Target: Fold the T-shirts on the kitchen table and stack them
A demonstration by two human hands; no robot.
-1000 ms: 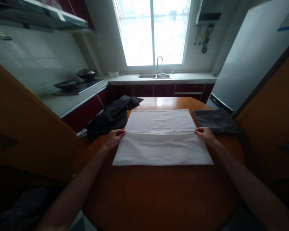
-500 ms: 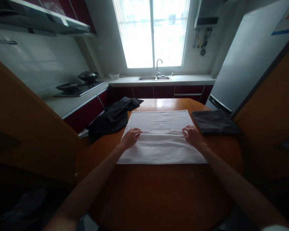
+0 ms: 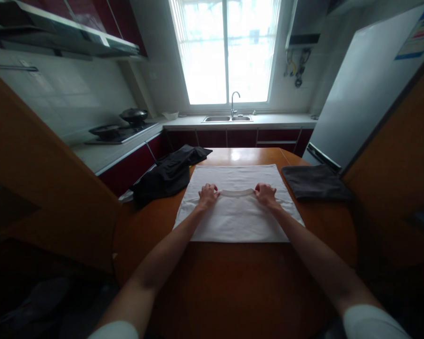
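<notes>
Shirt, white, lies flat in the middle of the frame on the round wooden table, its long edges running left to right and its near hem parallel to the table's near rim. Its ribbed collar curves across the centre, and both hands sit at the ends of that curve. The left hand rests at the collar's left end, fingers curled down and pinched on the fabric; the right hand mirrors it at the right end, fingers likewise closed on the cloth. How much fabric each pinch has taken cannot be told from this view. The two hands are level with each other and evenly spaced either side of the shirt's midline, so neither is nearer; the collar spans the gap between them, and the far part of the shirt stretches away from the fingertips toward the upper middle of the frame. The near part lies between the forearms, toward the bottom. Left of the shirt, just touching its far left corner, a crumpled black garment hangs over the table's edge. Right of it, apart by a strip of bare wood, lies a folded grey cloth.
</notes>
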